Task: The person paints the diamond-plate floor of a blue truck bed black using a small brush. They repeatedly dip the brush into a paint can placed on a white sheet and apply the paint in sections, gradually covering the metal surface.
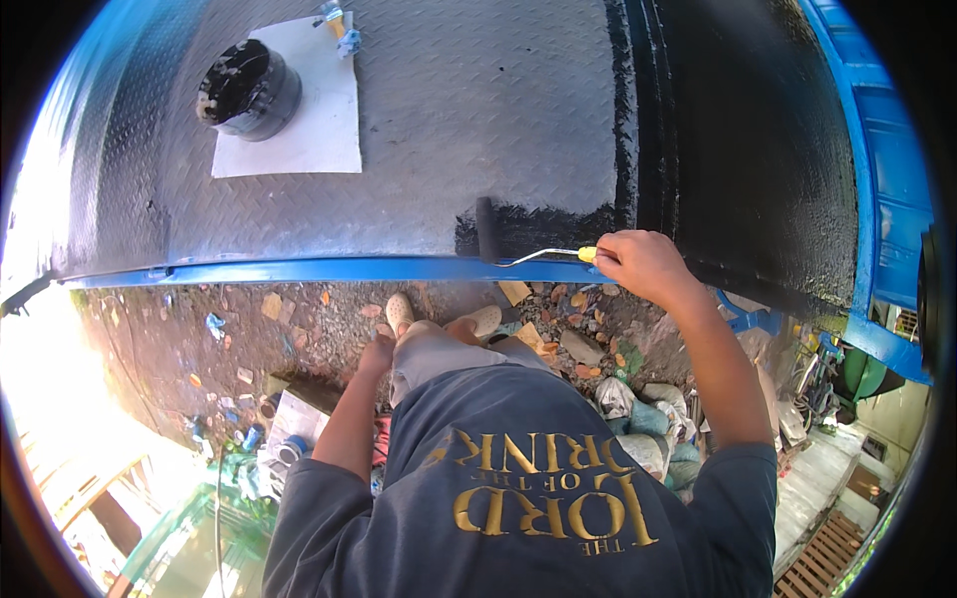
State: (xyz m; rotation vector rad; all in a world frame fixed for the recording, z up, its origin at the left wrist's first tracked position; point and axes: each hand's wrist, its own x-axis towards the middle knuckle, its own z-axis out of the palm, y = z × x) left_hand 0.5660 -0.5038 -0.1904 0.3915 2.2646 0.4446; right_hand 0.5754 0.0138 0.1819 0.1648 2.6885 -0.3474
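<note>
The right side of the ridged metal bed (478,120) is coated black, as is a short strip along the near edge; the grey middle and left appear left to be painted; the roller (486,229) is set at that strip's left end, its yellow handle (587,254) gripped in the fingers of the right hand (643,261), arm stretched forward; the left hand (376,351) is lowered beside the thigh, its fingers' state too unclear to be told.
</note>
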